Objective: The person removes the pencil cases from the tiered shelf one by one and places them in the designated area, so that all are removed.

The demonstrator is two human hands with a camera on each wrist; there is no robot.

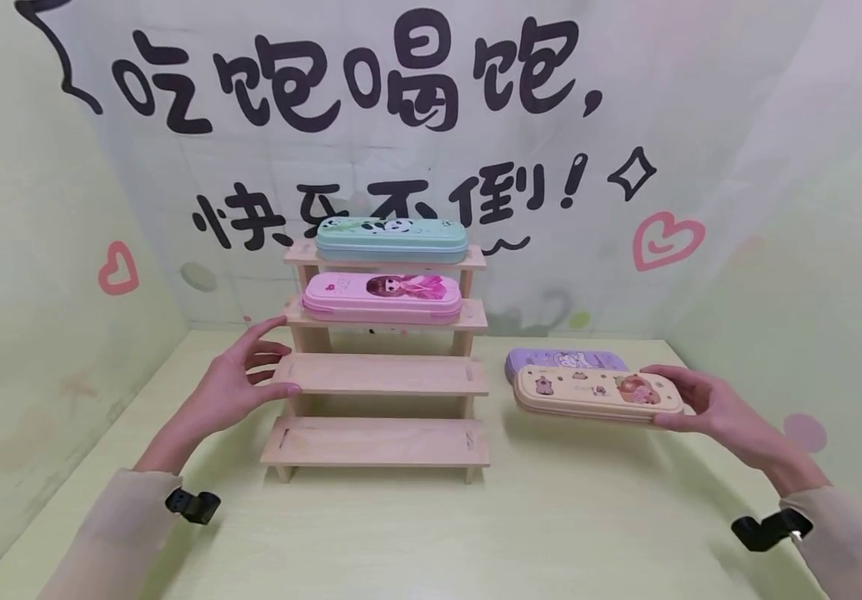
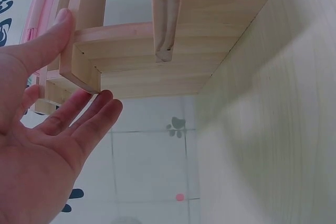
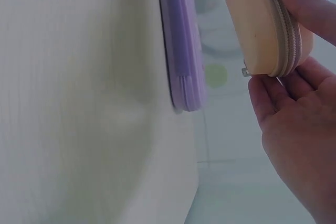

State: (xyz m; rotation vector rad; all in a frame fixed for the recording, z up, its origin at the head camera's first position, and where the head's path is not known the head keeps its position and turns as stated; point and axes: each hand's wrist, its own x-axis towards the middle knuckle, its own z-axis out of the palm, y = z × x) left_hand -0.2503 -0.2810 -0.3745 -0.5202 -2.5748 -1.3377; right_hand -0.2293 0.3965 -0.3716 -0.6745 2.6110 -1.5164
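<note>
My left hand is at the left end of a light wooden tiered stand. In the left wrist view, its thumb and fingers span the end of one board, tips on its edges. My right hand grips the right end of a cream zippered pencil case, thumb on the near side, fingers behind. The case is raised above the table, overlapping a purple pencil case that stands on its long edge in the right wrist view's turned image. A pink pencil case lies on the second tier from the top.
On the top tier rests a mint panda pencil case. The two lower boards are bare. The pale wooden table meets a printed backdrop behind and fabric walls on both sides.
</note>
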